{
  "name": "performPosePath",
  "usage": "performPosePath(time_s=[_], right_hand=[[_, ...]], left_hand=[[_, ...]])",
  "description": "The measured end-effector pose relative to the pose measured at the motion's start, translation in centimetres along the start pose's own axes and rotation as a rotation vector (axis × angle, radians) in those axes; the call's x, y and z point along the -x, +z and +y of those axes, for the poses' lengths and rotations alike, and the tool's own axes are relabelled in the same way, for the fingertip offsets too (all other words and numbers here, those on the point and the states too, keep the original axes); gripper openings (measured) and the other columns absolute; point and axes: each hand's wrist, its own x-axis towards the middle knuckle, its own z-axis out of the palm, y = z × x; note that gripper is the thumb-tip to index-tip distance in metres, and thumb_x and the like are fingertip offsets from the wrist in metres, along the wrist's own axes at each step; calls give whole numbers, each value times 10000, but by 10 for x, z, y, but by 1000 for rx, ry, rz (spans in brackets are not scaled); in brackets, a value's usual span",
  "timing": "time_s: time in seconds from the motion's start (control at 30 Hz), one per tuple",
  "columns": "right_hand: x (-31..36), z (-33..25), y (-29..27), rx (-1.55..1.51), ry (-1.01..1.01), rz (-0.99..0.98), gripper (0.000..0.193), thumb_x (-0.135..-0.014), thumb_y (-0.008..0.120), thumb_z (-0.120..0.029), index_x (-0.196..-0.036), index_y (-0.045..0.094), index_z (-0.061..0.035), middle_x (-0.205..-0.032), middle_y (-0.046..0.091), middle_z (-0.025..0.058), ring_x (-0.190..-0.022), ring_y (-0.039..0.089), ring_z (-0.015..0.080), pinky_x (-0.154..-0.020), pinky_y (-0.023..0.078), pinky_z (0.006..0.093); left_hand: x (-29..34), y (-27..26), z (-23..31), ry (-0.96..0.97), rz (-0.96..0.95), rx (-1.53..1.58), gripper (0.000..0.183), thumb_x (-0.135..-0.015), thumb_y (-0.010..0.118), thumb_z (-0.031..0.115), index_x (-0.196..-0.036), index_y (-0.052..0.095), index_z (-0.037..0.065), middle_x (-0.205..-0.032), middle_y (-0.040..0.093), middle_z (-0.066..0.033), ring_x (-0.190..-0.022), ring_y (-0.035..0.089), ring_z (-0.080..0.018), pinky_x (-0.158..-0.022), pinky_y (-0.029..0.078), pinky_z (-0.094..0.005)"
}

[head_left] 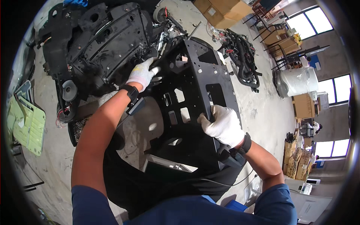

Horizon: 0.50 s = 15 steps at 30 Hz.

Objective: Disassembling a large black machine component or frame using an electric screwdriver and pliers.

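A black metal frame with round holes and rectangular cutouts stands upright in front of me. My right hand, in a white glove, is closed at the near edge of its top panel, thumb and forefinger bent toward the metal. My left hand, also gloved, reaches to the far left side of the frame, thumb apart from the fingers. Whether its fingertips touch the frame is hard to see. Each wrist wears a black strap with a small dark device.
A large black molded panel assembly lies beyond my left arm. Bundled black cables rest on the floor at far right. Pale green plastic panels are at left. Cardboard boxes and a plastic-wrapped white roll stand farther off.
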Motion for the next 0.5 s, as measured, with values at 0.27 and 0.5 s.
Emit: performPosePath(time_s=[0.27, 0.5], right_hand=[[17, 0, -19, -71, -96, 36, 132, -714, 602, -159, -658, 630, -43, -564, 594, 126, -505, 600, 227, -489, 456, 294], [25, -10, -25, -140, -86, 8, 108, -716, 583, -120, -684, 632, -29, -594, 626, 86, -523, 603, 161, -519, 461, 255]], left_hand=[[13, -18, 29, -11, 107, -232, 308, -811, 556, 314, -1006, 602, 79, -871, 608, -199, -837, 573, -372, -717, 448, -443], [27, -43, 38, 46, 267, -206, 269, -804, 566, 282, -1005, 617, 111, -811, 611, -205, -783, 587, -374, -700, 466, -440]])
